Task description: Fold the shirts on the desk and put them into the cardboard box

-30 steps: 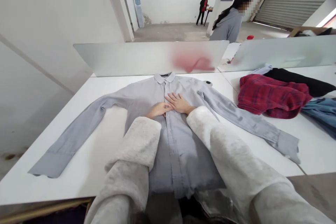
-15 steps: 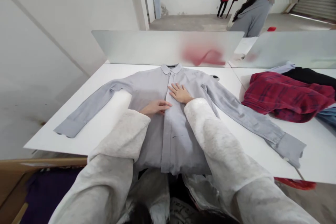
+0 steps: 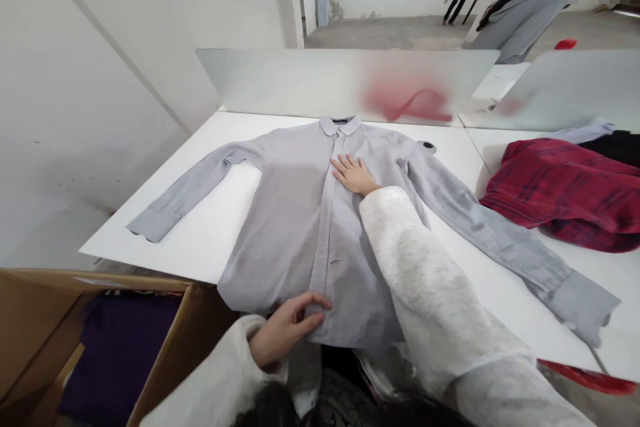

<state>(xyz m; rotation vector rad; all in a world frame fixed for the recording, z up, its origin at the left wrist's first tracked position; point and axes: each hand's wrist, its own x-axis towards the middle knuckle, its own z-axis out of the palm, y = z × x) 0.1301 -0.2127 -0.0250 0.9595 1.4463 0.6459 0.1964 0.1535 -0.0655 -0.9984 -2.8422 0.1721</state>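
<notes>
While I monitor the head view, the grey long-sleeved button shirt (image 3: 280, 240) lies flat on the white bench (image 3: 215, 240). The right hand (image 3: 354, 175) rests open on its chest, spread fingers (image 3: 343, 163) holding nothing. The left hand (image 3: 285, 330) has curled fingers (image 3: 315, 300) at the hem; I cannot tell whether they grip it. A white fleece sleeve (image 3: 420, 280) hides part of the shirt.
</notes>
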